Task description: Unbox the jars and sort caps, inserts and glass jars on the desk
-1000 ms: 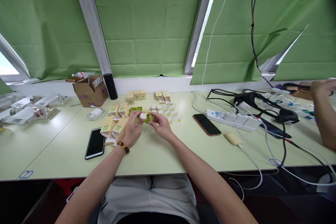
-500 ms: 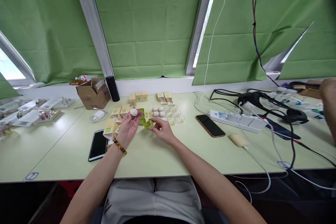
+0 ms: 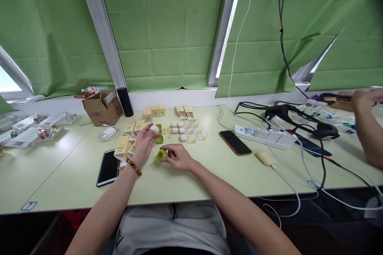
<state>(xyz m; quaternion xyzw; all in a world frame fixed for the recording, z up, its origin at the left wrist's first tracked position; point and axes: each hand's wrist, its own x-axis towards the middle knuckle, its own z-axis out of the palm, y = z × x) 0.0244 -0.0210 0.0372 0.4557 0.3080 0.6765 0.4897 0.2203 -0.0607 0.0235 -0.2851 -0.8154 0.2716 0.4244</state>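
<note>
My left hand [image 3: 144,145], wearing a beaded bracelet, has its fingers around a small white rounded piece [image 3: 154,129]. Lower and to the right, my right hand [image 3: 178,157] pinches a thin green cup-like piece [image 3: 160,155] just above the table. Between and beyond the hands lie other green moulded pieces [image 3: 159,140] and tiny yellow parts [image 3: 166,131]. Several pale pink-white cylinders [image 3: 174,130] stand beside them. Further right are clear plastic cups [image 3: 202,135] with yellow bits inside. Small cream boxes with green labels [image 3: 121,148] sit left of my left hand.
A phone [image 3: 108,168] lies at left, another [image 3: 235,142] at right. Behind are a cardboard box [image 3: 103,109] and a black cylinder [image 3: 125,102]. A power strip [image 3: 265,137], cables and a black headset [image 3: 302,119] spread rightward. Another person's arm [image 3: 371,135] reaches in at far right.
My right hand has drawn the green piece nearer to me and left, uncovering a pale cylinder. My left hand has turned, its fingers now curling around the white piece. The view has shifted slightly.
</note>
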